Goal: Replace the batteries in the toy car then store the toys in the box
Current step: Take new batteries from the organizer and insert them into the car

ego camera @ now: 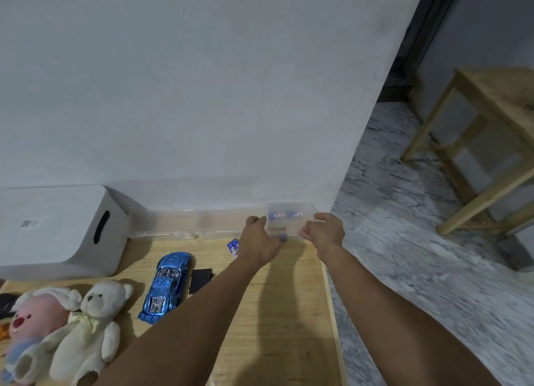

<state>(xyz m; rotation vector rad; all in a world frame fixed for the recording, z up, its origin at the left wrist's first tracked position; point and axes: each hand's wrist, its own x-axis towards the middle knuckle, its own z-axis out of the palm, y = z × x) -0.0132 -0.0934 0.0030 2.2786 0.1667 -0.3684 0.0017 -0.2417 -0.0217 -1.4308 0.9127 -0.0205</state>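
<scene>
A small clear plastic box (289, 211) with blue batteries (284, 215) inside sits at the table's far right, by the wall. My left hand (258, 240) grips its left side and my right hand (325, 231) its right side. Two loose blue batteries (233, 247) lie just left of my left wrist. The blue toy car (166, 284) rests on the wooden table (289, 313), with a black battery cover (200, 280) beside it. A white teddy bear (89, 325) and a pink plush (31, 328) lie at the near left.
A big white storage box (55, 229) with a dark handle slot stands at the far left against the wall. A clear lid (187, 227) lies along the wall. The table's right edge (332, 313) drops to a marbled floor; a wooden stool (485, 143) stands at the right.
</scene>
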